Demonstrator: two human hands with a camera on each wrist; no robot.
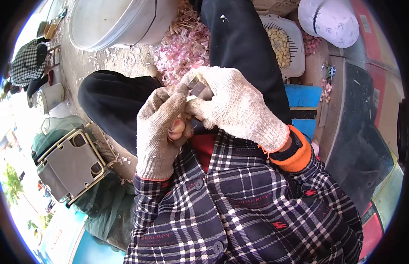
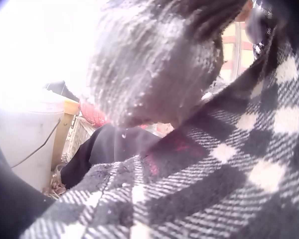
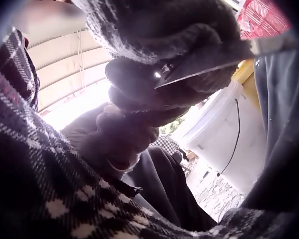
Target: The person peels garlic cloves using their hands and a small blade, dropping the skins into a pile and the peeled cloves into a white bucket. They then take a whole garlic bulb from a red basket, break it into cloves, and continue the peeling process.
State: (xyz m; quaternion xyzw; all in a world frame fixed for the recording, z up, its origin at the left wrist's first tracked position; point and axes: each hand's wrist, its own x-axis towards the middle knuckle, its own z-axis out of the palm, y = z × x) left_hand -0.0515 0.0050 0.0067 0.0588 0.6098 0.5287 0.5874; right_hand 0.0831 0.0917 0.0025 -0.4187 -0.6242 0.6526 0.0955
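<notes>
In the head view, both hands wear knitted off-white gloves and meet in front of the lap. My left hand (image 1: 157,125) holds pinkish garlic cloves (image 1: 176,129) in its palm, partly covered by the fingers. A small knife (image 1: 197,87) is gripped in my right hand (image 1: 240,108), its blade close to the left fingertips. Between the two hands shows a pale bit of garlic clove (image 1: 190,99). The right wrist view has the knife blade (image 3: 209,64) stretching across the gloved fingers. Only the glove of the left hand (image 2: 154,64) appears in the left wrist view, blurred.
Pink garlic skins (image 1: 180,53) lie heaped beyond the hands, beside a large white bucket (image 1: 138,22). A white basket (image 1: 296,42) of peeled cloves stands past the right knee. Left are a folding chair (image 1: 66,169) and another person (image 1: 27,66) in checks.
</notes>
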